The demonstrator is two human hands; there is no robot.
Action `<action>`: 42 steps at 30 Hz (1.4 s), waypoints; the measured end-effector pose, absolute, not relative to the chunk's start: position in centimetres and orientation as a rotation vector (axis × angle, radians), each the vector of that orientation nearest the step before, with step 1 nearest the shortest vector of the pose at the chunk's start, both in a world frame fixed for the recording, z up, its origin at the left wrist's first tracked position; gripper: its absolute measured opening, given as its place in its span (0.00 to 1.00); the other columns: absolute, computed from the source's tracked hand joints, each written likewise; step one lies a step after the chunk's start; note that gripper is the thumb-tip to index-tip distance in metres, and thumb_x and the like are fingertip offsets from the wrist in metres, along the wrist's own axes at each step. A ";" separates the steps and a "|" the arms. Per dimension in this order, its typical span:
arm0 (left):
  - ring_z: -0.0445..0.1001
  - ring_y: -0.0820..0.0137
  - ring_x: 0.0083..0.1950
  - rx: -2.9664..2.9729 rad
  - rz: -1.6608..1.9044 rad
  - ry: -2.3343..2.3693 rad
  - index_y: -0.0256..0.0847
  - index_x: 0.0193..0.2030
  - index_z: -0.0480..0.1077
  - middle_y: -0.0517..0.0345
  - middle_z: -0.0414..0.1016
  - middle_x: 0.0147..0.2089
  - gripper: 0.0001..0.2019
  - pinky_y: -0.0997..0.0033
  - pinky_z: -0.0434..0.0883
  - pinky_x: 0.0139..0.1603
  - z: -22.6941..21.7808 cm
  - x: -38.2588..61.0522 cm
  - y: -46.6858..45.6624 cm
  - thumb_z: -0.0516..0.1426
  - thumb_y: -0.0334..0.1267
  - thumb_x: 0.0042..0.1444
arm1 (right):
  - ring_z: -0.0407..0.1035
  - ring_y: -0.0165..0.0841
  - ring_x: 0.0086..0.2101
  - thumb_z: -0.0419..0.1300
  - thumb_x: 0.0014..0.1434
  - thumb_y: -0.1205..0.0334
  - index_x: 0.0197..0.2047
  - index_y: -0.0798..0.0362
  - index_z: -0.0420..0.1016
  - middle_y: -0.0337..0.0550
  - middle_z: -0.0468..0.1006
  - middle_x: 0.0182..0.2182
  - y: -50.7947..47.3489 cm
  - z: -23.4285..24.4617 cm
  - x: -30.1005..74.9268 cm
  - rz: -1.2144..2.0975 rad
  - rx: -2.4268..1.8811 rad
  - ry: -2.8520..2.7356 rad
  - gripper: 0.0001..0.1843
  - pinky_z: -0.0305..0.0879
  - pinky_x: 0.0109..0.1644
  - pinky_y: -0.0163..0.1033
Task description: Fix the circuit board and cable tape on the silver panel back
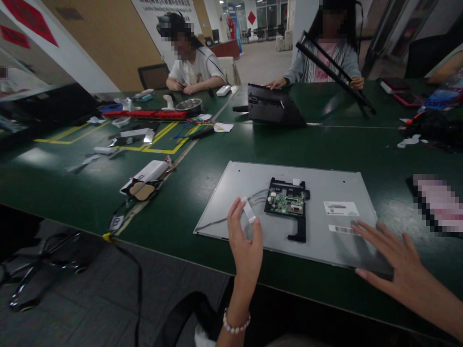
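Panel: flat grey metal display back panel [318, 185] lies on the dark green desk [202, 164], under both hands. Left hand [246, 241] pinches a small white flat cable connector [249, 210] between thumb and fingers, lifted just above the panel. Right hand [388, 258] open, fingers spread, pressing flat on the panel's near corner. Green circuit board in black plastic bracket [287, 203] sits between the hands, just beyond the connector.

Dark green table [90, 188]; tan wall [108, 43]; grey tiled floor [90, 299]; dim light.
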State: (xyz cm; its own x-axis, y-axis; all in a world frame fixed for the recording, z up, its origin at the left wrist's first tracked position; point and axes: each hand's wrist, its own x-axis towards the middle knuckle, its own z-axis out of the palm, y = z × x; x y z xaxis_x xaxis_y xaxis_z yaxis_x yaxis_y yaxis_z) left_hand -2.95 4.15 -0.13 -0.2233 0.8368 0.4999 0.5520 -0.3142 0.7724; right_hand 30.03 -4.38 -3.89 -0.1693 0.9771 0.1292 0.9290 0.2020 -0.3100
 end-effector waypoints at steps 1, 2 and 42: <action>0.60 0.59 0.69 1.769 1.553 1.649 0.47 0.64 0.61 0.48 0.61 0.67 0.22 0.51 0.63 0.67 -0.1 -3.0 4.2 0.54 0.34 0.63 | 0.48 0.62 0.66 0.58 0.57 0.40 0.72 0.36 0.49 0.43 0.59 0.68 -4.4 -3.9 29.9 0.205 -1.782 -2.235 0.43 0.44 0.61 0.80; 0.61 0.59 0.68 1.771 1.555 1.643 0.47 0.63 0.61 0.48 0.61 0.67 0.22 0.50 0.63 0.67 -0.1 -3.0 4.2 0.54 0.34 0.63 | 0.47 0.62 0.66 0.59 0.57 0.40 0.72 0.35 0.48 0.42 0.59 0.68 -4.4 -3.8 29.7 0.184 -1.770 -2.277 0.44 0.44 0.61 0.81; 0.73 0.64 0.56 1.914 1.303 1.573 0.43 0.49 0.70 0.52 0.77 0.50 0.10 0.56 0.66 0.61 0.4 -2.6 3.9 0.52 0.31 0.64 | 0.40 0.55 0.69 0.49 0.64 0.38 0.73 0.36 0.45 0.41 0.44 0.72 1.2 -2.5 24.7 0.137 -1.590 -2.558 0.38 0.37 0.67 0.72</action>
State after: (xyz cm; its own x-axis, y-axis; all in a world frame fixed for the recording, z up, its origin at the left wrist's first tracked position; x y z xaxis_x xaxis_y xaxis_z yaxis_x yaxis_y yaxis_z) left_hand -2.59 3.93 0.42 -0.0341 0.9025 0.4294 0.5898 -0.3287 0.7376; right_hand 24.70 1.22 -2.48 -0.4378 0.8971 0.0592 0.8857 0.4416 -0.1432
